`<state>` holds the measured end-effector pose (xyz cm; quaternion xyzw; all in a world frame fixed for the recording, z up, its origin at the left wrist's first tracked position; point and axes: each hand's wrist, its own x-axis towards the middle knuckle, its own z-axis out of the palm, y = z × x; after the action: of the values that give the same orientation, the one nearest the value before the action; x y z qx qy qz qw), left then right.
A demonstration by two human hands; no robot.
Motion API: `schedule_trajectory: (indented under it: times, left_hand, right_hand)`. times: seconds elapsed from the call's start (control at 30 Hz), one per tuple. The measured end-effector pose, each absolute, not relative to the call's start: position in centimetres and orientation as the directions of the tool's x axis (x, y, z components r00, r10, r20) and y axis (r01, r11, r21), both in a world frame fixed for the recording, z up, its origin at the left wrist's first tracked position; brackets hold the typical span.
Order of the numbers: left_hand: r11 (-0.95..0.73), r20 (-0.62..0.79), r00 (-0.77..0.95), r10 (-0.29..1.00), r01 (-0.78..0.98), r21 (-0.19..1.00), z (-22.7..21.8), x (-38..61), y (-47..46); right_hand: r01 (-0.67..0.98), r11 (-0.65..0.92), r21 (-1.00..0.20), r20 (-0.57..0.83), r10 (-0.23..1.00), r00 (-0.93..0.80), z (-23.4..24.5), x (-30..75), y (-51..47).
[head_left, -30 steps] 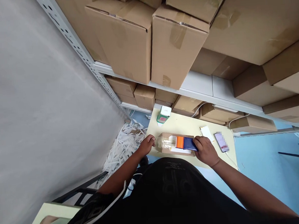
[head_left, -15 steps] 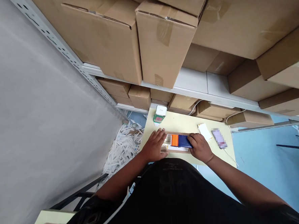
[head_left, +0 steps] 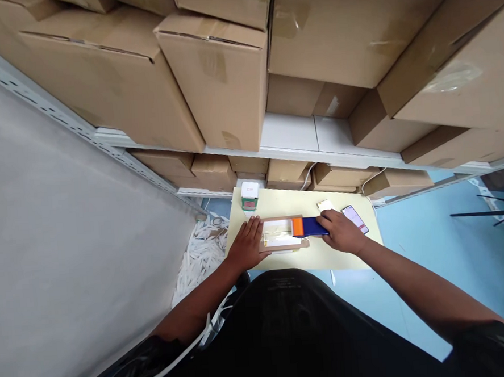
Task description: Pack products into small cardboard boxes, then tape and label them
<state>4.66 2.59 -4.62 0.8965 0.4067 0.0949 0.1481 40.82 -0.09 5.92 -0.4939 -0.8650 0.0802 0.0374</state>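
Note:
A small brown cardboard box [head_left: 283, 247] with a white label [head_left: 276, 227] lies on the pale table. My left hand [head_left: 247, 247] presses on its left end, fingers stretched out and open. Glossy clear tape seems to run along the box top. At the box's right end is a flat blue and orange tape dispenser [head_left: 312, 227], its orange edge over the label. My right hand [head_left: 340, 232] is closed on the blue end of the dispenser; the fingers partly hide it.
A phone [head_left: 354, 219] and a white card [head_left: 325, 205] lie right of my right hand. A green and white box [head_left: 249, 196] stands at the table's back left. Cardboard boxes [head_left: 220, 82] fill the shelves ahead. White paper scraps [head_left: 196, 260] cover the floor at left.
The tape dispenser has slid right along the box with my right hand, uncovering more of the label. My left hand stays on the left end. The camera view has turned right.

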Motion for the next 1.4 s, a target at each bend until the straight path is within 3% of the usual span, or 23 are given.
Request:
schedule_trajectory:
  times: [0.17, 0.37, 0.73, 0.8, 0.9, 1.13, 1.3, 1.4]
  left_hand:
    - [-0.661, 0.058, 0.687, 0.724, 0.668, 0.342, -5.0, 5.1, 2.7]
    - [-0.676, 0.044, 0.715, 0.697, 0.636, 0.373, -5.7, 6.2, 2.5]
    - [-0.685, 0.035, 0.725, 0.688, 0.634, 0.359, -7.2, 6.1, 3.1]
    - [-0.699, 0.039, 0.735, 0.677, 0.626, 0.347, -7.2, 6.2, 3.1]
    - [-0.718, 0.031, 0.751, 0.660, 0.618, 0.319, -7.1, 6.1, 2.9]
    - [-0.746, -0.001, 0.782, 0.623, 0.594, 0.302, -6.4, 6.5, 3.0]
    - [-0.727, 0.003, 0.771, 0.637, 0.600, 0.334, -6.1, 7.1, 3.6]
    - [-0.722, 0.008, 0.772, 0.636, 0.592, 0.358, -6.2, 7.6, 3.6]
  right_hand:
    - [0.898, 0.416, -0.147, -0.046, 0.904, -0.426, 4.7, 49.6, -3.0]
    - [0.920, 0.376, -0.110, -0.234, 0.890, -0.392, -0.9, 51.6, -3.6]
    - [0.895, 0.046, -0.445, -0.345, 0.913, -0.219, -8.9, 48.2, -4.8]
    - [0.912, 0.055, -0.406, -0.337, 0.919, -0.205, -9.3, 48.2, -5.1]
    - [0.958, 0.144, -0.247, -0.301, 0.929, -0.217, -8.9, 48.0, -5.1]
    - [0.880, 0.468, 0.075, -0.210, 0.871, -0.445, -5.1, 49.7, -4.0]
    - [0.829, 0.529, 0.183, -0.194, 0.846, -0.497, -1.6, 49.4, -3.7]
    - [0.862, 0.476, 0.172, -0.227, 0.871, -0.436, -0.7, 47.8, -3.4]
